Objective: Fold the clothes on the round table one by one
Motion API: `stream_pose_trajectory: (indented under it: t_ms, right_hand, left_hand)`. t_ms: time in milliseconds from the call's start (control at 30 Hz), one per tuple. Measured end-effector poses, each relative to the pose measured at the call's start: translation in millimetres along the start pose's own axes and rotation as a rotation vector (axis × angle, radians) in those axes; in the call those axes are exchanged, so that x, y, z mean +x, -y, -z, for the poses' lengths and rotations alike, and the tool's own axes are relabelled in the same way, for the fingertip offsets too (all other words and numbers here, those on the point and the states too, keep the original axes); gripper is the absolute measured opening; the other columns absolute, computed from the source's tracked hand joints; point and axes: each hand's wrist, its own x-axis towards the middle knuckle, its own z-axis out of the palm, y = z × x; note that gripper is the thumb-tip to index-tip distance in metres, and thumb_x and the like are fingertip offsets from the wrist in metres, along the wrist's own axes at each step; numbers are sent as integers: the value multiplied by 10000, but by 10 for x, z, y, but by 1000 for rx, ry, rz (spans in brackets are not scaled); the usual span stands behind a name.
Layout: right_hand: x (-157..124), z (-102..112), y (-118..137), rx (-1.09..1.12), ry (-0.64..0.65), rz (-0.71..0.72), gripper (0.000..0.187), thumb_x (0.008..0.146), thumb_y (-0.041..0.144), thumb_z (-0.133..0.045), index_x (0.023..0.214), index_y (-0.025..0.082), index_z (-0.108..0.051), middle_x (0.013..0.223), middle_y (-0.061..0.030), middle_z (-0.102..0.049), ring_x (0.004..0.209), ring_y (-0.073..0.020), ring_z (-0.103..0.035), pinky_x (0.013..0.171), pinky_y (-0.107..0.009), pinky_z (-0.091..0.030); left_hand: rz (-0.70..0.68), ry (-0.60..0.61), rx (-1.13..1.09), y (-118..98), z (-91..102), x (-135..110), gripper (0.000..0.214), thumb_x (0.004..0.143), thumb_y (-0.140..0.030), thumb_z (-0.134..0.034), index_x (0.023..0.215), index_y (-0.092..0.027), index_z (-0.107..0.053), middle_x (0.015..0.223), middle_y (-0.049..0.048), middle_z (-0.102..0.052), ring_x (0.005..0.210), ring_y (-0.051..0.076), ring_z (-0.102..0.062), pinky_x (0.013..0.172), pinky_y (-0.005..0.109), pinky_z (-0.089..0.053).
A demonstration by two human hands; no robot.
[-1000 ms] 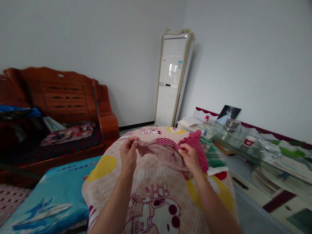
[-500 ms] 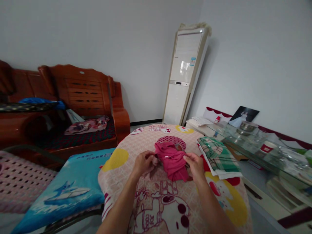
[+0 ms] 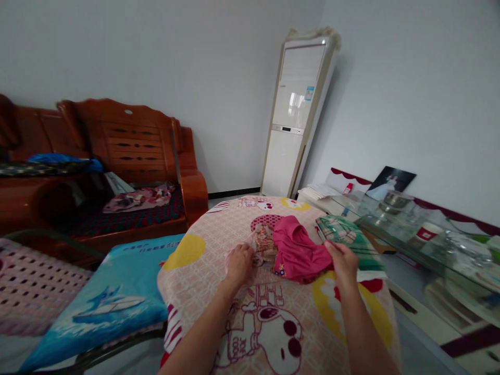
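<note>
A small magenta garment (image 3: 297, 252) lies spread on a pink cartoon-print cloth (image 3: 219, 245) that covers a raised surface in front of me. A pale patterned cloth (image 3: 265, 242) shows at the garment's left edge. My left hand (image 3: 239, 264) rests with curled fingers on the edge of that pale cloth. At the garment's right corner, my right hand (image 3: 344, 261) pinches the magenta fabric and pulls it outward. A folded green plaid cloth (image 3: 344, 237) lies just right of my right hand.
A carved wooden sofa (image 3: 128, 151) with a floral cloth stands at the left. A blue cushion (image 3: 97, 291) lies beside the covered surface. A tall white air conditioner (image 3: 295, 112) fills the corner. A glass table (image 3: 410, 229) with a bowl, cups and a photo runs along the right.
The two cloths were held up between my hands, then lowered. The magenta garment now lies flatter and wider, and my right hand has drawn its corner to the right.
</note>
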Motion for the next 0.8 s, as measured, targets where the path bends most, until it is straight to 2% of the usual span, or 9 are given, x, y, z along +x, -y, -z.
stream_pose_trajectory:
  t_ms: [100, 167, 233, 300, 433, 533, 633, 700, 800]
  right_hand:
    - [-172, -35, 49, -289, 385, -17, 355, 559, 457, -743, 763, 166, -738, 714, -70, -715, 728, -248, -653, 682, -337, -499]
    - [-336, -97, 107, -347, 572, 0, 210, 573, 378, -723, 613, 172, -706, 603, -50, -670, 653, -217, -618, 645, -313, -470]
    - [-501, -162, 219, -219, 694, -4, 191, 629, 352, -684, 590, 165, -690, 565, -31, -633, 600, -171, -568, 592, -275, -431]
    - [-639, -205, 391, 39, 834, -73, 224, 680, 376, -677, 696, 155, -703, 568, -2, -600, 542, -122, -501, 526, -233, -373]
    - [-786, -211, 774, 291, 1043, -130, 256, 683, 388, -730, 724, 139, -685, 533, 37, -516, 477, -69, -378, 462, -204, -253]
    - [-797, -185, 935, 330, 1079, -118, 257, 687, 390, -739, 719, 141, -683, 536, 40, -512, 473, -65, -372, 455, -202, -243]
    - [-742, -169, 923, 347, 956, -106, 289, 699, 428, -730, 761, 147, -703, 580, 13, -582, 504, -92, -465, 479, -209, -337]
    - [-677, -169, 821, 346, 815, -89, 378, 716, 468, -713, 940, 164, -719, 719, -32, -675, 629, -144, -588, 587, -244, -451]
    - [-586, -191, 573, 315, 705, -126, 601, 706, 508, -720, 1207, 189, -629, 1016, -107, -710, 852, -215, -666, 754, -327, -516]
  left_hand:
    - [-13, -102, -300, -64, 28, 35, 192, 889, -207, -432, 965, -174, -605, 916, 66, -655, 884, 195, -603, 807, 303, -446]
    - [1, -147, -502, -132, 91, 58, 235, 909, -268, -395, 946, -164, -603, 830, 36, -650, 770, 168, -597, 723, 270, -453]
    - [-47, -132, -631, -205, 164, 72, 239, 882, -299, -438, 937, -161, -625, 826, 24, -662, 754, 160, -602, 703, 255, -458]
    - [-127, -56, -673, -275, 211, 72, 299, 809, -260, -531, 1076, -173, -636, 933, 27, -695, 826, 169, -628, 754, 256, -470]
    - [-224, 40, -578, -418, 151, 29, 557, 752, -171, -552, 1305, -243, -553, 1119, 23, -696, 975, 196, -641, 866, 282, -465]
    - [-243, 44, -462, -519, 34, -14, 391, 765, -147, -524, 1113, -247, -671, 1085, 23, -706, 1009, 206, -633, 880, 284, -454]
    - [-195, 21, -411, -502, 41, 64, 257, 811, -159, -487, 971, -225, -677, 990, 39, -712, 924, 202, -645, 828, 288, -458]
    - [-68, -81, -424, -369, 213, 261, 243, 867, -179, -424, 966, -200, -646, 956, 64, -704, 870, 200, -643, 793, 293, -458]
    - [300, -420, -449, -53, 760, 747, 253, 873, -115, -356, 919, -158, -601, 918, 100, -680, 876, 210, -621, 794, 313, -444]
